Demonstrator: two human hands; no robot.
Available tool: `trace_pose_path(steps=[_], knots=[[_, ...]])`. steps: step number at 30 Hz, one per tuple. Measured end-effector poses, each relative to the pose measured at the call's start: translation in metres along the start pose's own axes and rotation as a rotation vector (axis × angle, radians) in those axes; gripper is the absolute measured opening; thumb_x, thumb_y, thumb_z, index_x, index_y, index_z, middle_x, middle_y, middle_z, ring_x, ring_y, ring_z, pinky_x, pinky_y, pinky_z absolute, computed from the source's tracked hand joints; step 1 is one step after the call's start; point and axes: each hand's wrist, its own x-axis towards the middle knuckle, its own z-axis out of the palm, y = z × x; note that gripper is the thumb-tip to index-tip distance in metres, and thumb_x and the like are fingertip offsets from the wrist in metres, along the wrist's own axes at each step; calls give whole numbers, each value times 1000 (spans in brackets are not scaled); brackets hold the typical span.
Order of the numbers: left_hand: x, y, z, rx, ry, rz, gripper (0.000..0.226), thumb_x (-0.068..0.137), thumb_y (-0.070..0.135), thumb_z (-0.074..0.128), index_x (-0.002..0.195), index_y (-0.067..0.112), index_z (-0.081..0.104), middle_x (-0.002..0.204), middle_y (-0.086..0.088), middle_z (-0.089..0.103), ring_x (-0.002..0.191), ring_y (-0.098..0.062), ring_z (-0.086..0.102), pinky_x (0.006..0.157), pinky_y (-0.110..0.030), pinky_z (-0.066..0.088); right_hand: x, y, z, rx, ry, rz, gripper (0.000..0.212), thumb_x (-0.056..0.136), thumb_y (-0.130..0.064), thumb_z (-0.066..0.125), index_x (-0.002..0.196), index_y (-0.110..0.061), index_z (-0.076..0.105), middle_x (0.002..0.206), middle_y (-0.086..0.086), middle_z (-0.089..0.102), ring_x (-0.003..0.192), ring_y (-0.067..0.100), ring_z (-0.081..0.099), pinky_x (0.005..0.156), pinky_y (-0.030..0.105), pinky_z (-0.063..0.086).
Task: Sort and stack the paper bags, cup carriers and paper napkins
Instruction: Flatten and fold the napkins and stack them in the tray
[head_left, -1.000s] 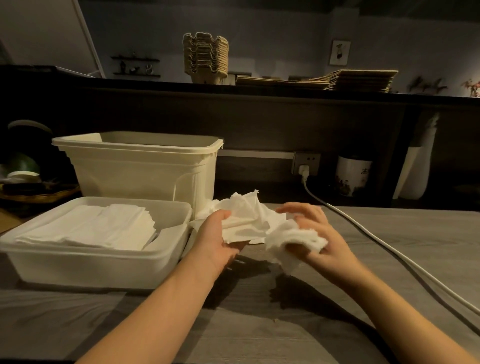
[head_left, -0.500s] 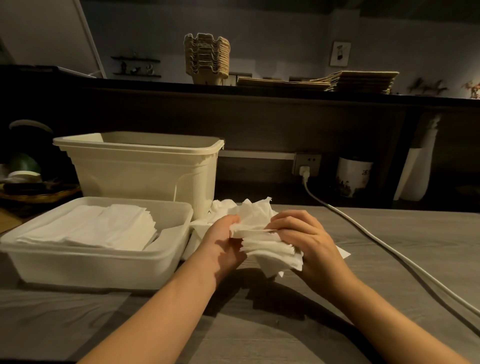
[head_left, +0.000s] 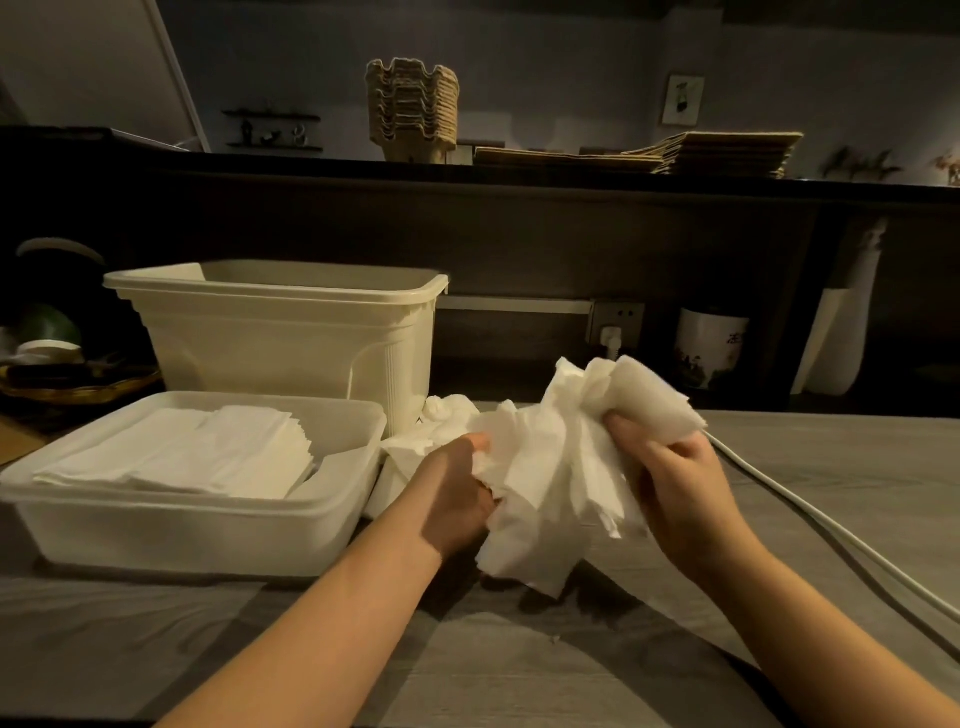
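Over the grey table (head_left: 519, 670) both hands grip 1 bunch of crumpled white napkins (head_left: 556, 467), the left hand (head_left: 457, 493) low on it and the right hand (head_left: 675, 483) higher, fingers (head_left: 631, 434) curled into its top. To the left sits a shallow white tray (head_left: 197, 530) holding a flat stack of napkins (head_left: 182, 457), a taller cream tub (head_left: 291, 343) stands just behind it, and loose crumpled napkins (head_left: 441, 421) lie on the table beside the tub. On the dark shelf (head_left: 571, 179) behind stand a stack of cup carriers (head_left: 413, 109) and, to its right, a flat pile of paper bags (head_left: 727, 153), while a white cable (head_left: 831, 525) crosses the table at the right.
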Motion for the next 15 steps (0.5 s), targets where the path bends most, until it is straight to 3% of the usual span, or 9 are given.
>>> trace_pose_path(steps=[3,9,15], knots=[[-1,-6,2,123,26,-26,31,93,14,53,123,8,55,112,-19,65,96,-34,65,80,-46,54,1,6,3,-178,33,64,13,84,-19,60,92,-28,56,91,0,67,82,16,67,67,31,56],[-6,-10,9,232,9,60,28,96,15,51,123,9,51,108,-14,64,86,-26,62,65,-34,53,6,10,0,-311,108,75,14,88,-22,59,86,-34,52,93,-2,65,88,18,64,77,40,55],[-9,-10,10,326,-102,108,24,94,29,54,116,20,50,108,-11,62,95,-24,63,68,-36,58,8,10,-2,-376,170,56,14,89,-25,58,89,-38,52,97,-1,64,93,22,63,83,48,53]])
